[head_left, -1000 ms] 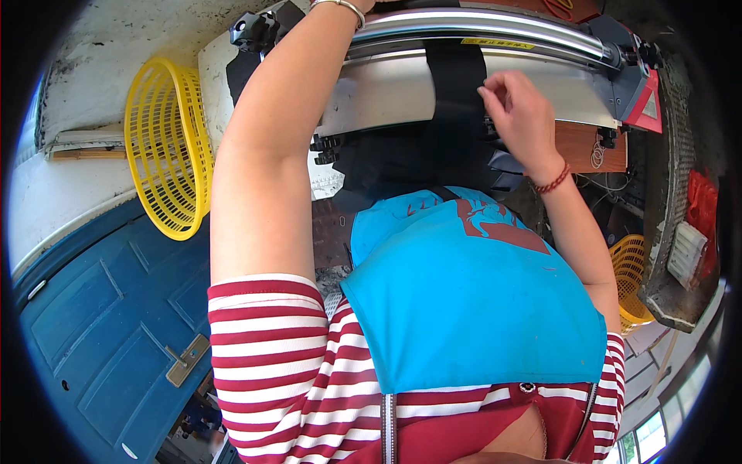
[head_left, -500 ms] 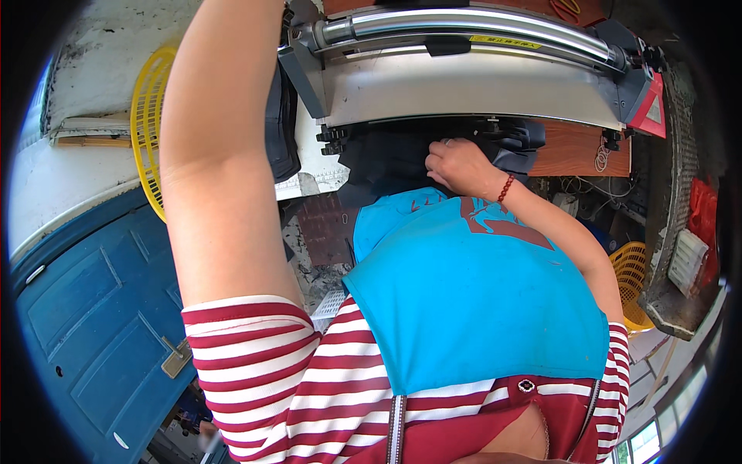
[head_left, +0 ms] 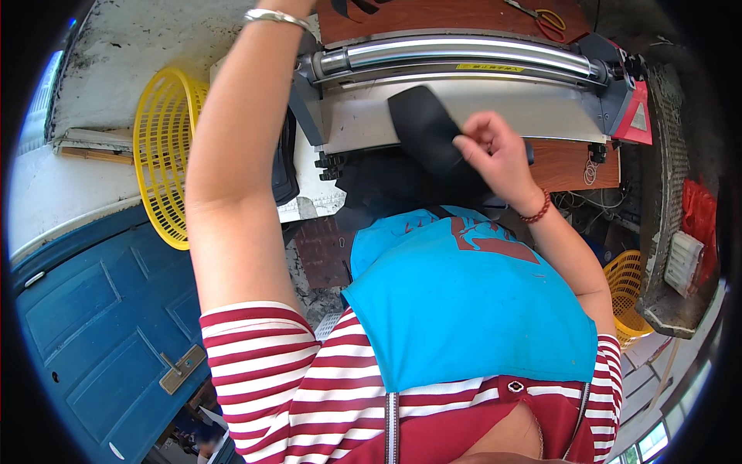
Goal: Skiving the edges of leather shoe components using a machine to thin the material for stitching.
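My right hand [head_left: 498,155], a red bead bracelet at its wrist, pinches a flat black piece of material [head_left: 421,120] with rounded edges. The piece is tilted over the metal feed plate [head_left: 355,116] of a roller machine [head_left: 464,52]. More dark pieces [head_left: 379,174] lie in a heap below the plate's near edge, close to my lap. My left arm stretches up past the machine's left end. Beyond the silver bangle [head_left: 277,18], only the base of my left hand [head_left: 290,5] shows; its fingers are cut off by the top edge.
Black strips [head_left: 355,8] and scissors with orange handles [head_left: 550,27] lie on the reddish board behind the machine. A yellow basket [head_left: 166,147] stands left, another yellow basket [head_left: 630,298] low at right. Dark stacked pieces [head_left: 286,174] sit beside my left arm.
My right hand has risen from the dark heap with a black piece, bringing it over the feed plate. The left arm has drawn back slightly, exposing the bangle. The view has shifted.
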The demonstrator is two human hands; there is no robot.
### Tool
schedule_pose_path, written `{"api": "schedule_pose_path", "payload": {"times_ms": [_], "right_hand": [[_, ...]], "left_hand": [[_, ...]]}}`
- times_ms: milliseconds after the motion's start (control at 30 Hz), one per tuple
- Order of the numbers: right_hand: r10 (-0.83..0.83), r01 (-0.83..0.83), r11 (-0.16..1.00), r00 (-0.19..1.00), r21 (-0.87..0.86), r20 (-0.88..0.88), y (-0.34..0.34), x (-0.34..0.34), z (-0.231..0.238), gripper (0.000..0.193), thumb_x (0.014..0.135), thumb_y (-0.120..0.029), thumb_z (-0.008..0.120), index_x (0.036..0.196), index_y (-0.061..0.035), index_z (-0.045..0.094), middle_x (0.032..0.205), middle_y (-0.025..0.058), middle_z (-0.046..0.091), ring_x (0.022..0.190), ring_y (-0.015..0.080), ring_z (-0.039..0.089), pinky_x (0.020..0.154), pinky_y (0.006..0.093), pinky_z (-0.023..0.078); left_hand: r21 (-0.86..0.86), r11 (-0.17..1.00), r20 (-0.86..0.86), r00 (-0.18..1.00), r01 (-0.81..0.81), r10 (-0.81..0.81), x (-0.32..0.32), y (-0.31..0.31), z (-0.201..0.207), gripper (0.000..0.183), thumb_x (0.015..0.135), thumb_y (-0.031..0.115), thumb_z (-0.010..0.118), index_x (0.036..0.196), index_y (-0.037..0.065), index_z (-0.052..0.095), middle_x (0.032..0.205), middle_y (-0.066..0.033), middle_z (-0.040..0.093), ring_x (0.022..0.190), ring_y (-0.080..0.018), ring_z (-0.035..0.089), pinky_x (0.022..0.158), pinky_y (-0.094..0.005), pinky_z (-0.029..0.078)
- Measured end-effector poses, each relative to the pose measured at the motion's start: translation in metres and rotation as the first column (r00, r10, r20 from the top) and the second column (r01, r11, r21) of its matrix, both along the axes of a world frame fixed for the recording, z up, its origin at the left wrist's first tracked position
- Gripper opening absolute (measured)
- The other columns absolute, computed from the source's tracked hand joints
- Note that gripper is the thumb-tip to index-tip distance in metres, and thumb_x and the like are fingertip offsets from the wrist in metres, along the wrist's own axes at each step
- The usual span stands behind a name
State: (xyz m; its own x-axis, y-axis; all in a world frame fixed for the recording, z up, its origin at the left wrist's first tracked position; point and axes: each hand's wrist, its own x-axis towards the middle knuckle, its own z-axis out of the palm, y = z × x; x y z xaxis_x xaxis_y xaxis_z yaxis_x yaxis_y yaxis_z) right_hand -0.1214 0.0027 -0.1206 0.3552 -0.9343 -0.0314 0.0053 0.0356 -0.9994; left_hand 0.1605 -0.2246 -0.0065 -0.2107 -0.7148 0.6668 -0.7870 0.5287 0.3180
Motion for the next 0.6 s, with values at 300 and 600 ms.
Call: {"api": "schedule_pose_path", "payload": {"times_ms": [300,600], "right_hand": [[-0.114,0.100,0.993,0.962,-0.066,-0.249,-0.065,-0.006,-0.012,0.014,0.096,-0.011,0.069,0.103,-0.0014,0.063,0.072,0.0011,0.066,0.063,0.0057,0.057,0.059,0.0240,0.045],[-0.403,0.047,0.827,0.744,-0.560,-0.533,-0.031,-0.031,-0.004,0.013,0.090,-0.011,0.075,0.098,-0.0053,0.066,0.078,0.0078,0.069,0.068,0.0220,0.068,0.063,0.0319,0.054]], "left_hand": [[0.830,0.550,0.193,0.973,-0.093,-0.127,-0.054,0.028,-0.105,0.038,0.086,0.037,0.065,0.093,0.002,0.079,0.091,-0.0203,0.074,0.083,-0.0307,0.069,0.083,-0.0384,0.053],[0.899,0.432,-0.187,0.953,0.068,0.238,-0.033,0.003,-0.092,0.014,0.087,0.015,0.072,0.087,0.002,0.069,0.077,-0.0071,0.063,0.068,-0.0201,0.058,0.061,-0.0373,0.047]]}}
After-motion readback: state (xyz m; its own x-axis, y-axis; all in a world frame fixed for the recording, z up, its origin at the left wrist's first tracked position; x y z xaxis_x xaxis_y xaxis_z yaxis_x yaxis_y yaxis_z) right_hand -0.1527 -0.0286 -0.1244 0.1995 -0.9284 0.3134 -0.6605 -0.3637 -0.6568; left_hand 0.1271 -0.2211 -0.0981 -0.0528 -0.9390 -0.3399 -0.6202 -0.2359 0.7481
